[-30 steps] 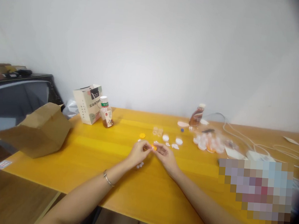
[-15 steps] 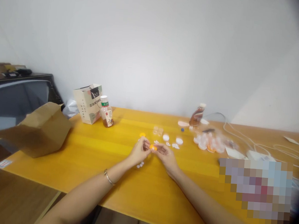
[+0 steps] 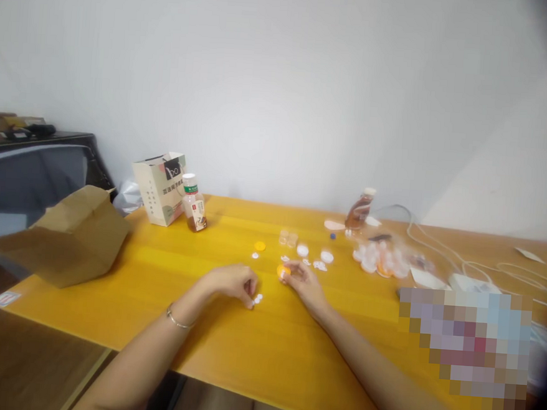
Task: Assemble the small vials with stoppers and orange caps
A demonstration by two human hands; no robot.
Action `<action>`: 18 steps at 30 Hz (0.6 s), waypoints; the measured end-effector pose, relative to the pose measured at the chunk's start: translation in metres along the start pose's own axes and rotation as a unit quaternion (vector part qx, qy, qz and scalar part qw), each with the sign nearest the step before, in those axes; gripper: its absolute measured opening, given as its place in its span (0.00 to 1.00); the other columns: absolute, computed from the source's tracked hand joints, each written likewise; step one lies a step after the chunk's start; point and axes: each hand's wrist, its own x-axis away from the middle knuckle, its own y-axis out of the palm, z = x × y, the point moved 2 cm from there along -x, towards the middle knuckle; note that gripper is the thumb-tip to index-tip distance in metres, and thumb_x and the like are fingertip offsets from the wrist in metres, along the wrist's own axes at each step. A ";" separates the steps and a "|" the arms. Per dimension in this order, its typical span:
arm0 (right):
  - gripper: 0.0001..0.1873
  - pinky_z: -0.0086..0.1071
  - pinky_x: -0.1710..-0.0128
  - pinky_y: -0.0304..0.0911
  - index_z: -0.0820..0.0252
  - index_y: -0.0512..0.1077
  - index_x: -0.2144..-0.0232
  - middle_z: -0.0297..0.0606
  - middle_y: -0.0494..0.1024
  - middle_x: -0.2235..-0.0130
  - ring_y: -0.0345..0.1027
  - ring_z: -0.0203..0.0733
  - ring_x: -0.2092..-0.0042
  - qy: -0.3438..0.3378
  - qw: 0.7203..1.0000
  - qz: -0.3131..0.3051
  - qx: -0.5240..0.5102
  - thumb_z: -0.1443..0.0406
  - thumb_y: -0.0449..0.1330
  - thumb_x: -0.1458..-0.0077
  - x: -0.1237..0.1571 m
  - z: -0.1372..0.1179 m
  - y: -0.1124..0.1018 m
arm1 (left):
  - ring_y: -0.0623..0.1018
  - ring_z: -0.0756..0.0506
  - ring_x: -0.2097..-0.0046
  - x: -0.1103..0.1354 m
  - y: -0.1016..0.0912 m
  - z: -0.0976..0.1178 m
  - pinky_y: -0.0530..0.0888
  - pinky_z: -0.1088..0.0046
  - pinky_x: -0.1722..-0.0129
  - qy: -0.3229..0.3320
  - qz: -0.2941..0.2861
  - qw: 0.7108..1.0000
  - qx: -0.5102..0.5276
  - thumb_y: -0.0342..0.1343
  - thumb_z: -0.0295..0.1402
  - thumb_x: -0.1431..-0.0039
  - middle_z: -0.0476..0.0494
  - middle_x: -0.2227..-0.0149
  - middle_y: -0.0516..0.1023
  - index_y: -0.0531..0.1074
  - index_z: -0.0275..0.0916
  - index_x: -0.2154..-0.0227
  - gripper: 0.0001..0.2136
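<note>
My right hand (image 3: pixel 303 283) rests on the yellow table (image 3: pixel 166 272) and pinches a small orange cap-like piece (image 3: pixel 281 270) at its fingertips. My left hand (image 3: pixel 233 283) lies a little to the left, fingers curled down onto a few small white pieces (image 3: pixel 256 300) on the tabletop. A bracelet circles my left wrist. Just beyond the hands lie a yellow cap (image 3: pixel 260 246), white caps (image 3: pixel 303 251) and small clear vials (image 3: pixel 289 237).
A tea bottle (image 3: pixel 193 203) and a small paper bag (image 3: pixel 158 188) stand at the back left, a brown paper bag (image 3: pixel 77 235) lies at the left edge. Another bottle (image 3: pixel 359 211), a clear bag of small parts (image 3: pixel 384 258) and white cables (image 3: pixel 466 259) lie to the right.
My hands have parted. The left hand let go of the orange piece and dropped down-left to the white pieces; the right hand keeps the orange piece.
</note>
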 end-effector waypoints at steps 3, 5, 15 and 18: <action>0.15 0.35 0.63 0.63 0.58 0.66 0.70 0.31 0.71 0.71 0.67 0.34 0.72 0.000 1.000 -0.012 -0.008 0.59 0.63 0.63 0.000 0.000 0.001 | 0.72 0.51 0.75 -0.003 0.004 0.007 0.62 0.81 0.79 -0.009 0.007 1.000 -0.024 0.61 0.35 0.64 0.48 0.75 0.76 0.72 0.35 0.74 0.11; 0.15 0.34 0.63 0.63 0.58 0.66 0.70 0.31 0.70 0.71 0.67 0.33 0.72 -0.003 1.000 -0.024 -0.008 0.59 0.63 0.62 0.001 0.000 0.002 | 0.72 0.51 0.74 -0.004 0.007 0.010 0.62 0.81 0.78 -0.013 0.012 0.999 -0.038 0.60 0.32 0.63 0.48 0.75 0.76 0.73 0.36 0.74 0.09; 0.17 0.35 0.60 0.63 0.57 0.65 0.66 0.31 0.71 0.70 0.68 0.35 0.69 0.019 0.998 -0.060 -0.013 0.62 0.63 0.61 0.002 -0.001 0.003 | 0.71 0.52 0.75 -0.004 -0.001 0.017 0.64 0.81 0.74 0.027 0.135 0.989 -0.051 0.52 0.27 0.55 0.48 0.75 0.76 0.74 0.35 0.74 0.07; 0.17 0.35 0.60 0.63 0.57 0.66 0.67 0.32 0.72 0.69 0.68 0.36 0.68 0.027 0.997 -0.071 -0.009 0.61 0.64 0.62 0.002 -0.001 0.004 | 0.72 0.52 0.71 -0.007 -0.005 0.024 0.65 0.80 0.69 0.080 0.243 0.966 -0.021 0.49 0.28 0.50 0.48 0.72 0.76 0.73 0.36 0.70 0.08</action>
